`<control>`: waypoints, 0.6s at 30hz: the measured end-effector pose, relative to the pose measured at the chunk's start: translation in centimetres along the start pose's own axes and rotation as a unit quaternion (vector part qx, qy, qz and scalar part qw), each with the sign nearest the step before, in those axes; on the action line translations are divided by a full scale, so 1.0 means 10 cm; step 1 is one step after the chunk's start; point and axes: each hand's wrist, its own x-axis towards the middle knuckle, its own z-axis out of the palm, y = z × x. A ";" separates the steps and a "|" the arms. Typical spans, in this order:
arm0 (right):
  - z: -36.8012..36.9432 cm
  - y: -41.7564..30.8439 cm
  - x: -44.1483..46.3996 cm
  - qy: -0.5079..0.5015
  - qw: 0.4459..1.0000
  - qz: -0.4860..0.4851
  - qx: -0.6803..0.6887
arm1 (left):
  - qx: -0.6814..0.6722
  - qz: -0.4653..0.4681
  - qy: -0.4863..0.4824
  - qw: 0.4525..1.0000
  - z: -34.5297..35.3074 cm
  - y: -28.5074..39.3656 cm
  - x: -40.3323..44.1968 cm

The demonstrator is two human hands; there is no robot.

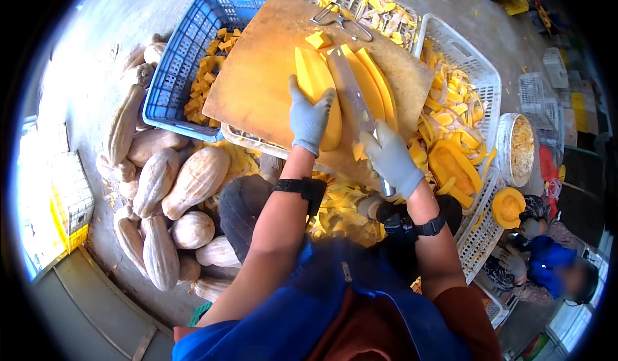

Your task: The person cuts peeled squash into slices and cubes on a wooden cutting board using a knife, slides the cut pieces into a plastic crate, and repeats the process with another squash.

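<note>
In the head view, the left hand (309, 117) is pressing a pumpkin slab (313, 77) to the board (257, 71), thumb spreading wide from the bunched fingers. The right hand's fingers are closing around the handle of the knife (351, 89); its blade is lying just beside the slab, between it and the slices (376, 84). Good practice: keeping left fingertips tucked, blade upright, slab flat.
</note>
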 end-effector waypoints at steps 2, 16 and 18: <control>0.07 0.01 0.02 0.062 0.992 -0.084 -0.075 | 0.008 0.046 0.032 0.998 0.03 -0.04 -0.03; 0.18 -0.45 0.46 -0.002 0.987 -0.077 -0.140 | 0.066 0.096 0.028 0.993 0.02 -0.07 -0.01; 0.14 -0.48 0.49 -0.038 0.994 -0.046 -0.094 | 0.072 0.082 0.028 0.994 0.01 -0.07 -0.04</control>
